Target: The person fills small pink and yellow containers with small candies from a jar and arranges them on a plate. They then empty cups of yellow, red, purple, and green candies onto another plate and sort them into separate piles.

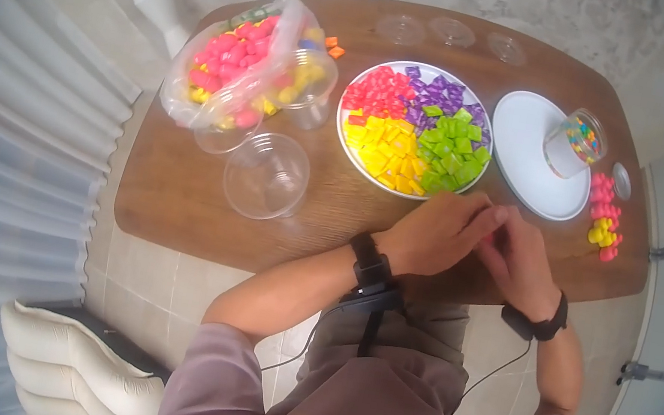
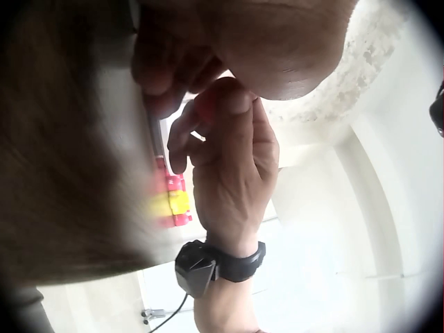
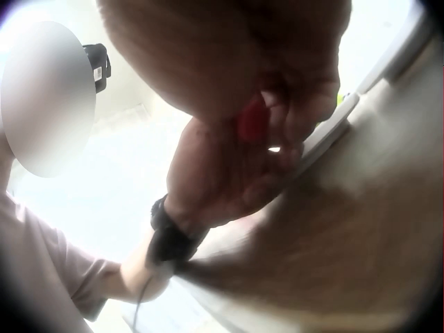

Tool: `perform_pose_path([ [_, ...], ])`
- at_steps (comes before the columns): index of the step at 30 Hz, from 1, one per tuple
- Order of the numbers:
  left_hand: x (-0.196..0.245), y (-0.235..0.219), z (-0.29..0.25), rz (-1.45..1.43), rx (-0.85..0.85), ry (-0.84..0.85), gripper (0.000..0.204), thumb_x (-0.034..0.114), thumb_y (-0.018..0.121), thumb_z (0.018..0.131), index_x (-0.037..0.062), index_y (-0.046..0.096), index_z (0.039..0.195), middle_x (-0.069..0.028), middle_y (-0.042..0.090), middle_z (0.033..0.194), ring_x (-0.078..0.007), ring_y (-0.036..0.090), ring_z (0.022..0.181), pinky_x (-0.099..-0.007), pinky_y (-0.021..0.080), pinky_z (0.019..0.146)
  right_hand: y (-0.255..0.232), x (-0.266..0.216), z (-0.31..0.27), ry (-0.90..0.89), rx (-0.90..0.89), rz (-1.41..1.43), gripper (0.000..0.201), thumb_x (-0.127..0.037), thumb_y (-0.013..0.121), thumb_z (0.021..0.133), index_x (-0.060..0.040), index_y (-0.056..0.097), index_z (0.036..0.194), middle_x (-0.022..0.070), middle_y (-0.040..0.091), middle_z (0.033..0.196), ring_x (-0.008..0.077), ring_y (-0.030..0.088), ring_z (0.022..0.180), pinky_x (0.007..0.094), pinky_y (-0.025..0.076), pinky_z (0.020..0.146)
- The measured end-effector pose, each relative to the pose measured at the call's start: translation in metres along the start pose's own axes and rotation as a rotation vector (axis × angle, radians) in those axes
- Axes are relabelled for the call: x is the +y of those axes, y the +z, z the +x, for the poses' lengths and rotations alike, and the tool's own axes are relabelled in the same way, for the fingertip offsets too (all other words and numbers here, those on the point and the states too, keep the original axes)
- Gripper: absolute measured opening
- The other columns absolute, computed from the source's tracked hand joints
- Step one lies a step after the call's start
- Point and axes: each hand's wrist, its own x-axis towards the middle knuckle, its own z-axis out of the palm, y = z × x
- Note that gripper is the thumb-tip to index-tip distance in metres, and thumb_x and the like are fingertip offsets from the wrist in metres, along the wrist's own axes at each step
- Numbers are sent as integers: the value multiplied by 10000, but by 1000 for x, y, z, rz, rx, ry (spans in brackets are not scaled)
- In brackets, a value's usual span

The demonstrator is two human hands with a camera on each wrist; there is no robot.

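A small red piece (image 2: 210, 107) sits between my two hands, which meet over the front edge of the table. My right hand (image 1: 525, 262) pinches it between thumb and fingers. Curled fingers of my left hand (image 1: 436, 233) hold it from the other side; much of it is hidden by both hands. Just beyond the hands lies a round white plate (image 1: 340, 133) with wrapped pieces grouped by colour: red-pink, purple, green (image 1: 453, 153) and yellow (image 1: 388, 154). Right of the hands, pink and yellow pieces (image 1: 604, 218) lie in a row on the wood.
A white oval tray (image 1: 524, 121) bears a clear jar (image 1: 572, 146) with small multicoloured bits. A plastic bag of pink and yellow pieces (image 1: 229, 61) stands at left, beside clear cups (image 1: 267, 176). Clear lids (image 1: 452, 32) lie along the back; another lid (image 1: 621, 181) is at right.
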Motion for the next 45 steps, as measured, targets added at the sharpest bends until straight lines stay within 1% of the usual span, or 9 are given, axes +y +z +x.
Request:
perform_pose_path([
  [10, -8, 10, 0, -252, -122, -188, 450, 352, 383, 1115, 9, 639, 975, -38, 625, 769, -115, 538, 635, -264, 445, 587, 44, 33, -14, 100, 181, 197, 212, -49, 700, 901, 0, 576, 1066, 140, 649, 743, 328, 669, 661, 361, 505, 602],
  [15, 0, 2, 3, -349, -146, -271, 471, 371, 363, 1117, 27, 641, 953, -18, 605, 750, -88, 490, 584, -243, 403, 538, 47, 26, -11, 8, 243, 163, 251, -64, 718, 907, 2, 603, 1119, 155, 668, 837, 322, 688, 733, 358, 533, 661],
  [17, 2, -6, 3, -500, -139, -450, 454, 371, 364, 1111, 41, 644, 970, -17, 610, 751, -89, 504, 537, -234, 390, 484, 49, 26, -12, -7, 255, 234, 271, -65, 716, 910, -2, 605, 1149, 156, 667, 868, 325, 686, 744, 361, 535, 670],
  [26, 2, -17, 8, -703, -157, -657, 312, 286, 467, 1070, 34, 645, 1118, -25, 603, 787, -98, 558, 537, -208, 347, 412, 45, 27, -9, -125, 365, 61, 368, -78, 721, 903, -29, 610, 1250, 146, 661, 944, 321, 669, 822, 382, 534, 709],
  [33, 2, -12, 7, -929, -234, -664, 237, 229, 543, 1056, 39, 649, 1148, -8, 605, 875, -77, 543, 614, -199, 344, 468, 41, 30, -15, -113, 408, 85, 455, -78, 741, 881, -22, 595, 1308, 117, 633, 878, 284, 635, 760, 371, 510, 657],
  [37, 2, -8, 7, -837, -261, -654, 272, 300, 566, 1058, 50, 662, 1103, 2, 619, 880, -64, 538, 661, -189, 367, 525, 18, 23, -25, 105, 349, 270, 420, -69, 752, 869, -8, 629, 1267, 83, 604, 823, 206, 614, 745, 324, 482, 626],
  [39, 2, -7, 6, -830, -279, -642, 288, 326, 578, 1054, 53, 667, 1082, 4, 625, 878, -60, 542, 674, -186, 374, 536, -14, 30, -20, -141, 472, -105, 336, -51, 746, 869, -7, 678, 1195, 60, 589, 787, 148, 587, 711, 284, 451, 597],
  [43, 4, -8, 6, -743, -282, -638, 343, 394, 593, 1040, 61, 664, 991, -14, 639, 815, -61, 547, 637, -186, 382, 510, -90, 40, 13, -117, 612, -327, 201, -101, 727, 895, 5, 730, 1066, 76, 631, 783, 160, 580, 652, 278, 444, 591],
  [45, 5, -9, 7, -735, -269, -636, 365, 415, 597, 1034, 62, 661, 966, -23, 642, 792, -64, 550, 623, -188, 386, 500, -125, 56, 32, 31, 519, -278, 208, -121, 714, 898, 33, 734, 1036, 101, 688, 818, 180, 621, 697, 301, 484, 645],
])
